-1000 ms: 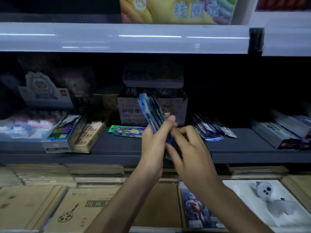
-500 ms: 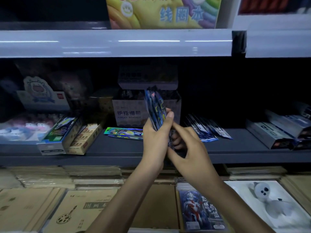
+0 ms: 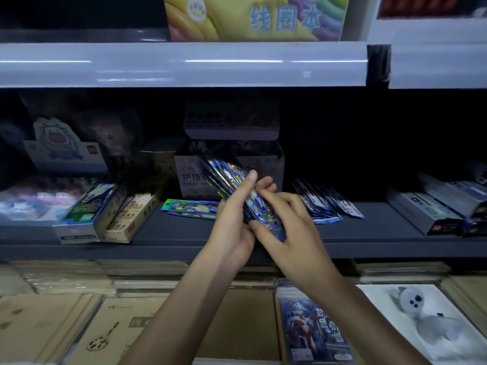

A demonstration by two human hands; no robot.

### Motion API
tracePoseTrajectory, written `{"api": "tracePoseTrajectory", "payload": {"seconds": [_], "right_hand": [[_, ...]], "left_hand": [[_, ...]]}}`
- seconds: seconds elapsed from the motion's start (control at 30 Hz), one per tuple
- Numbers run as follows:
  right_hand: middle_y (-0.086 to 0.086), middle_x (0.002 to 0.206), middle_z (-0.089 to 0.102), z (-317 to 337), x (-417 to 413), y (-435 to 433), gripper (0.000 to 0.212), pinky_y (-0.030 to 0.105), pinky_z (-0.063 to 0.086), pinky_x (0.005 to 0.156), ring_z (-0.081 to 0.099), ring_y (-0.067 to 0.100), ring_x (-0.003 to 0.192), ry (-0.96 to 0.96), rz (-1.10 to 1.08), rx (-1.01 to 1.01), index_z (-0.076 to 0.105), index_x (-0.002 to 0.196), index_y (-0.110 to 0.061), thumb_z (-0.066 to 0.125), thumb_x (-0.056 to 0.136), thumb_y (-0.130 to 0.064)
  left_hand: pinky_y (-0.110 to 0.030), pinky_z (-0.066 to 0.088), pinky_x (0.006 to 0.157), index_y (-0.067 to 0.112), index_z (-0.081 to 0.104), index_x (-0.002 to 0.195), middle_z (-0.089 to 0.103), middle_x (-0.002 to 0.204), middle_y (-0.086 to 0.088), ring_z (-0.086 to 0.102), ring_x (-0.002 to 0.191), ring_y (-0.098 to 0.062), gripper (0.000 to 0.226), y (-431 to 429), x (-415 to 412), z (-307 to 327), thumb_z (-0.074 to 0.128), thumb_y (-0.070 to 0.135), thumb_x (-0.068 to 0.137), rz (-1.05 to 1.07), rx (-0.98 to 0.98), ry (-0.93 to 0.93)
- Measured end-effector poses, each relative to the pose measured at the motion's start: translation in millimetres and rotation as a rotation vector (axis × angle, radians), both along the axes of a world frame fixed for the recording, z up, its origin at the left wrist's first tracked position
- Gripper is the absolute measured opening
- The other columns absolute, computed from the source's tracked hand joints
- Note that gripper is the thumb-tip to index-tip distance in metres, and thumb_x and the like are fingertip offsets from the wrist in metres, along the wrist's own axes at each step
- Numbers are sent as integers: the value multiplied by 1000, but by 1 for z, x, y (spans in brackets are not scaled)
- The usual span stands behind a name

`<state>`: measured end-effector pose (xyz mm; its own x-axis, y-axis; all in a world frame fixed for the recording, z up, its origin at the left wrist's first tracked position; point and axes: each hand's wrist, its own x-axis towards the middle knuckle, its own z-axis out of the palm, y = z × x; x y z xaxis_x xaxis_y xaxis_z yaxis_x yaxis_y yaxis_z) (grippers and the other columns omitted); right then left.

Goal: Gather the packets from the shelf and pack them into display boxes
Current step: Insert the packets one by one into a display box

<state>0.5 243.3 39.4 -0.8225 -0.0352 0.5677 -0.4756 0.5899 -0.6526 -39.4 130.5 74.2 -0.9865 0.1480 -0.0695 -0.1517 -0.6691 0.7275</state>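
Foil packet stack (image 3: pixel 235 189) is held in both hands, in the air in front of the middle shelf (image 3: pixel 374 234), not yet in any display box. Left hand (image 3: pixel 232 230) is wrapped round the stack's left side, one finger laid up along its face. Right hand (image 3: pixel 295 233) pinches the lower end, fingers curled underneath.

Against a second ago: stack was upright and edge-on, now it is tilted back and left, with the shiny faces shown. Right hand grip has moved lower. Judged as squaring up of the bundle before packing.

Gathering is only partly done: loose packets (image 3: pixel 192 208) lie flat on the shelf left of the hands, and a fanned packet row (image 3: pixel 326 204) lies to the right, both unmoved.
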Motion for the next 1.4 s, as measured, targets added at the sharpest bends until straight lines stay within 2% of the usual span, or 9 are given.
{"api": "tracePoseTrajectory", "payload": {"seconds": [0.17, 0.27, 0.43, 0.6, 0.73, 0.87, 1.03, 1.3, 1.4], "right_hand": [[-8, 130, 55, -3, -4, -8, 54, 17, 38, 110, 53, 3, 129, 26, 35, -70, 60, 144, -26, 76, 93, -19], [-7, 127, 58, 6, -5, -7, 43, 31, 44, 113, 58, 7, 126, -17, 50, -266, 67, 130, -30, 76, 91, -15], [-2, 124, 61, 19, -5, -3, 23, 43, 50, 108, 61, 12, 121, -6, 26, -422, 62, 120, -28, 67, 98, -25], [-8, 135, 57, 29, -22, -13, 79, 39, 48, 110, 56, 9, 130, -97, -77, -424, 55, 138, -27, 78, 72, -63], [-8, 103, 71, 33, -37, -13, 52, 34, 57, 91, 70, 7, 98, -165, -60, -392, 64, 104, -29, 92, 65, -48], [-14, 76, 70, 36, -43, -14, 24, 18, 53, 72, 66, 0, 73, -128, 14, -526, 66, 90, -17, 87, 81, -11], [2, 85, 73, 44, -44, -17, 23, 48, 57, 80, 71, 20, 84, -11, -70, -379, 62, 92, -12, 70, 86, -33], [-7, 75, 63, 37, -52, -21, 22, 42, 56, 73, 59, 6, 68, -16, -145, -461, 58, 84, -20, 79, 83, -13], [5, 74, 62, 40, -51, -19, 24, 42, 53, 70, 59, 22, 68, 28, -117, -449, 56, 87, -9, 78, 81, -14]], "left_hand": [[-38, 59, 88, 7, 68, 96, 74, 88, -12, 71, 89, -24, 10, -3, -5, -2, 74, 15, 93, 165, -232, 148], [-42, 60, 86, 5, 70, 93, 76, 87, -15, 74, 86, -25, 20, -4, -13, 6, 79, 22, 90, 292, -419, 270], [-32, 50, 62, 12, 60, 81, 60, 67, 1, 56, 64, -12, 21, 2, -19, 2, 80, 12, 86, 375, -678, 469], [-54, 59, 84, 15, 67, 109, 76, 96, -5, 72, 92, -31, 28, 14, -15, -16, 74, 16, 82, 302, -740, 515], [-49, 59, 78, 23, 65, 105, 73, 90, 1, 70, 86, -22, 30, 18, -12, -22, 54, 42, 85, 309, -884, 551], [-43, 61, 73, 29, 66, 99, 74, 83, 8, 69, 76, -5, 22, 15, -11, -24, 60, 38, 81, 269, -969, 474], [-40, 60, 86, 36, 59, 119, 74, 102, 12, 70, 100, -10, 40, 16, -12, -22, 55, 48, 81, 220, -1085, 540], [-45, 58, 81, 28, 63, 118, 74, 99, -2, 68, 96, -29, 46, 17, -15, -23, 46, 46, 80, 180, -1357, 498], [-46, 56, 82, 28, 60, 123, 72, 100, -3, 66, 95, -31, 47, 17, -15, -22, 46, 44, 81, 278, -1363, 550]]}}
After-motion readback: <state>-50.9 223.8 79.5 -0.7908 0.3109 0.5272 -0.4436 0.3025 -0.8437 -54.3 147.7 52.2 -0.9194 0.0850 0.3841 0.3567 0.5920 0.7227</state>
